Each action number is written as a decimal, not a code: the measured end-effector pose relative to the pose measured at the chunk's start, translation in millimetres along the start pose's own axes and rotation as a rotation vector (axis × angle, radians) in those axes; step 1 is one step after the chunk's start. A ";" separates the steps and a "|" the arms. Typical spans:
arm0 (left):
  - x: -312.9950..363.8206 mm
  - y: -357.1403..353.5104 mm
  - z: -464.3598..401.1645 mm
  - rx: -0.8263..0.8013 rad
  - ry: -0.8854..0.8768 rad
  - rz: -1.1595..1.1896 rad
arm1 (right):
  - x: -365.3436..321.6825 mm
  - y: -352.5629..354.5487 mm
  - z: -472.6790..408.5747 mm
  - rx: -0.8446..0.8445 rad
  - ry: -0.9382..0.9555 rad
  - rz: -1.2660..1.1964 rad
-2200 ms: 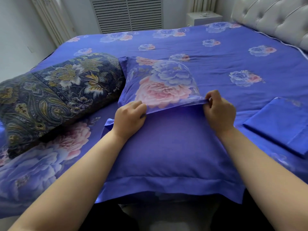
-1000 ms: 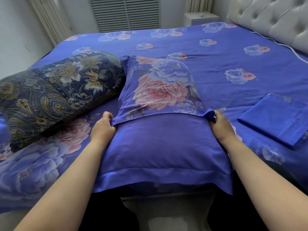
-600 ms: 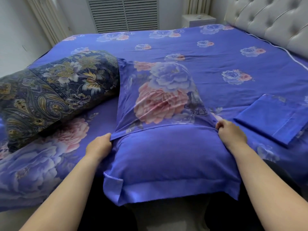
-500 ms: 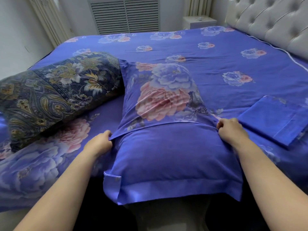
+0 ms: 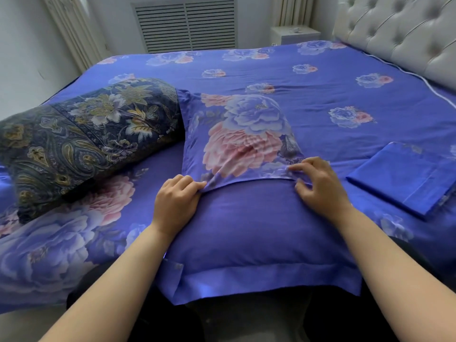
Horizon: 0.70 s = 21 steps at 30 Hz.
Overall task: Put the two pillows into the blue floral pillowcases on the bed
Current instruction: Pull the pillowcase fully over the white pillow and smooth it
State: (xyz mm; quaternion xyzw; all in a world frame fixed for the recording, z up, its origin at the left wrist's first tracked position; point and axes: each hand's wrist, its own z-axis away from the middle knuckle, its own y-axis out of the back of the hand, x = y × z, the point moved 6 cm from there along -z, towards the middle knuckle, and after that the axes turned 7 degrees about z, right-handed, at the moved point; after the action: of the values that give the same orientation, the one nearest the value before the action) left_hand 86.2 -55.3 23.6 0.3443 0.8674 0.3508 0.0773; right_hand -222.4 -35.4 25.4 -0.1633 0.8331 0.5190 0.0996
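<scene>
A blue floral pillowcase (image 5: pixel 256 233) lies at the bed's near edge, stuffed full by a pillow hidden inside it. Its far floral part (image 5: pixel 241 139) lies flat, folded toward me over the plain blue part. My left hand (image 5: pixel 176 201) pinches the flap's hem at its left end. My right hand (image 5: pixel 318 181) rests on the hem's right end with fingers spread and curled onto the cloth. A second pillow (image 5: pixel 81 139), in dark navy and gold paisley, lies to the left. A folded blue pillowcase (image 5: pixel 404 178) sits on the right.
The bed (image 5: pixel 308 95) carries a blue sheet with pink and blue flowers. A tufted pale headboard (image 5: pixel 404 33) stands at the right. Behind the bed are a louvred vent (image 5: pixel 187 23) and a small white cabinet (image 5: pixel 296 34).
Both hands moved inward from the pillow's sides onto the top, along the flap's hem. The left now pinches the bunched hem; the right lies on its other end.
</scene>
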 end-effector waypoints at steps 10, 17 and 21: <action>18.4 12.8 -9.3 0.140 -0.052 0.104 | 11.0 2.7 3.8 0.225 -0.249 0.162; 6.9 -14.1 -3.2 -0.291 0.115 0.099 | 6.1 -6.9 7.0 -0.382 -0.259 0.384; 49.7 -10.2 -73.5 -0.094 0.118 0.116 | -40.8 23.6 -51.6 -0.098 -0.193 0.197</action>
State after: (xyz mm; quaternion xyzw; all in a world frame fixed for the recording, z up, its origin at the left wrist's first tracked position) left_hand 15.8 -69.0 76.8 0.3687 0.8316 0.4147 0.0219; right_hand -193.3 -65.1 81.4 -0.0348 0.8051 0.5799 0.1199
